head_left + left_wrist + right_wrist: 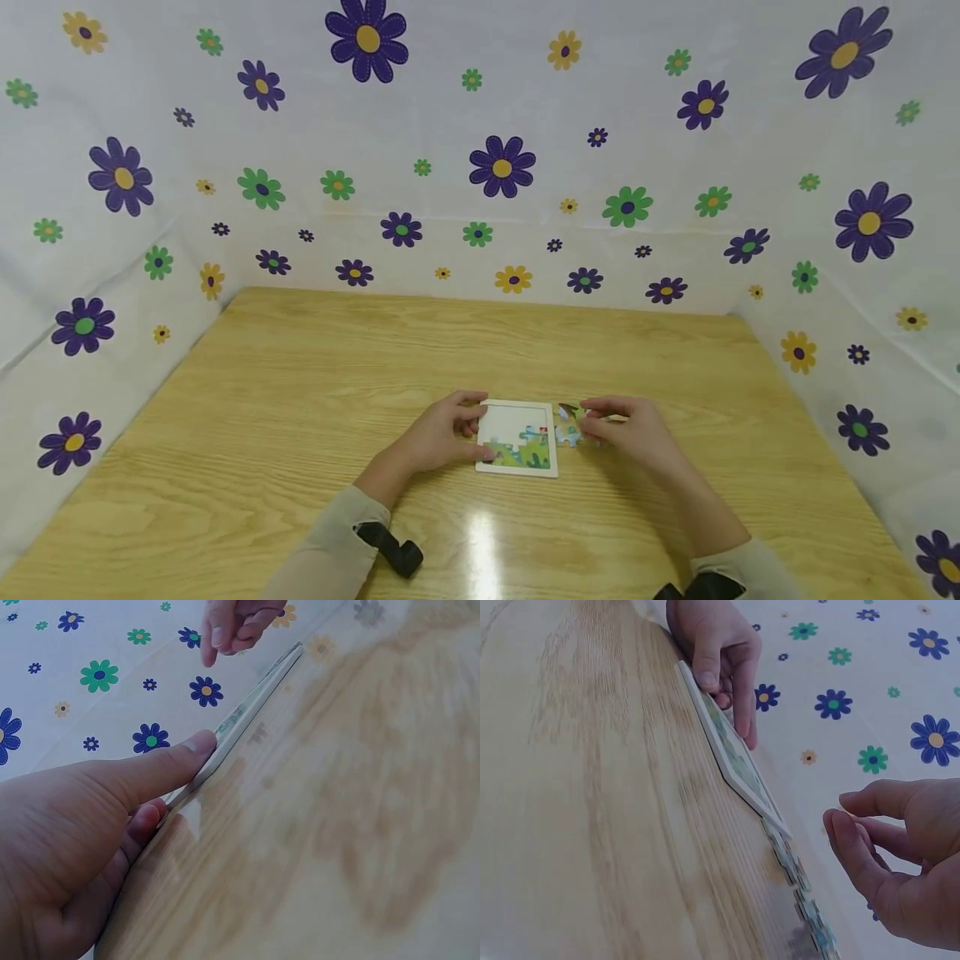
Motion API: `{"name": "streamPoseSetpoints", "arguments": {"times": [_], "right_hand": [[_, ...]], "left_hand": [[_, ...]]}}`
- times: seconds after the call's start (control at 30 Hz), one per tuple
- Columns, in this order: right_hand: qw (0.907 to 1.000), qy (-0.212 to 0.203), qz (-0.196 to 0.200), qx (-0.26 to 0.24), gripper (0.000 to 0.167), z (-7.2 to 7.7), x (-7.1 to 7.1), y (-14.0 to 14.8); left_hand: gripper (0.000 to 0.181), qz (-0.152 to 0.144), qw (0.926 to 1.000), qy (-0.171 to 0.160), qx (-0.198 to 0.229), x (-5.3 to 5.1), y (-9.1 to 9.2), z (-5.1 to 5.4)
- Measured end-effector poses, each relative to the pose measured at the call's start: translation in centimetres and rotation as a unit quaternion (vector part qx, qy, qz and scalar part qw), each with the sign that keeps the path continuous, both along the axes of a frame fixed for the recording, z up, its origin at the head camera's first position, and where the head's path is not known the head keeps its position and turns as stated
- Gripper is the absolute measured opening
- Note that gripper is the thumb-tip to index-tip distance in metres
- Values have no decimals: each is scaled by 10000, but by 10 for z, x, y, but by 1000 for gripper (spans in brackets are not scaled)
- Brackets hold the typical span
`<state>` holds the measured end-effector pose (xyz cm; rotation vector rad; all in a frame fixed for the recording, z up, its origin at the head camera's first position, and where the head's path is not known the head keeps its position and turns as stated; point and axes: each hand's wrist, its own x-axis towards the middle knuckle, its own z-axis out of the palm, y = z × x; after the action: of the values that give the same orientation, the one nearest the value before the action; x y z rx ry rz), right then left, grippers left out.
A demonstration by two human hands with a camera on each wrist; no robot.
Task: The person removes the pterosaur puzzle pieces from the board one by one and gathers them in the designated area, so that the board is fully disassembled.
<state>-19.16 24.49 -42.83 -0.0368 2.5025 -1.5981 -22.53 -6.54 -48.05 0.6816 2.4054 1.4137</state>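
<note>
A square white-framed jigsaw puzzle tray point(517, 472) lies on the table, its lower part filled with green and blue pieces and its upper part bare white. My left hand point(444, 429) grips the tray's left edge; in the left wrist view the thumb point(187, 754) presses on the rim. Loose puzzle pieces point(567, 431) lie against the tray's right side, partly hidden by my right hand point(633, 433). In the right wrist view that hand point(907, 855) hovers above the pieces point(810, 911), thumb and forefinger close together, with no piece visible between them.
The wood-grain table point(337, 367) extends around the tray. A white flower-printed cloth point(420, 108) stands behind the table and along both sides. Black straps point(390, 546) circle the wrists over light sleeves.
</note>
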Motion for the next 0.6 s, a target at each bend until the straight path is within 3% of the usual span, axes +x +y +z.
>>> {"name": "streamPoseSetpoints", "arguments": {"times": [0.17,0.37,0.6], "right_hand": [[9997,9,197,-136,37,-5,-5,-20],[9986,-169,505,-31,31,-15,0,-37],[9954,-109,817,481,28,-16,7,-45]], "left_hand": [[80,-85,10000,-22,33,0,-1,-1],[80,-52,10000,21,-53,2,-2,-2],[79,-81,9999,107,-34,0,-2,-1]]}}
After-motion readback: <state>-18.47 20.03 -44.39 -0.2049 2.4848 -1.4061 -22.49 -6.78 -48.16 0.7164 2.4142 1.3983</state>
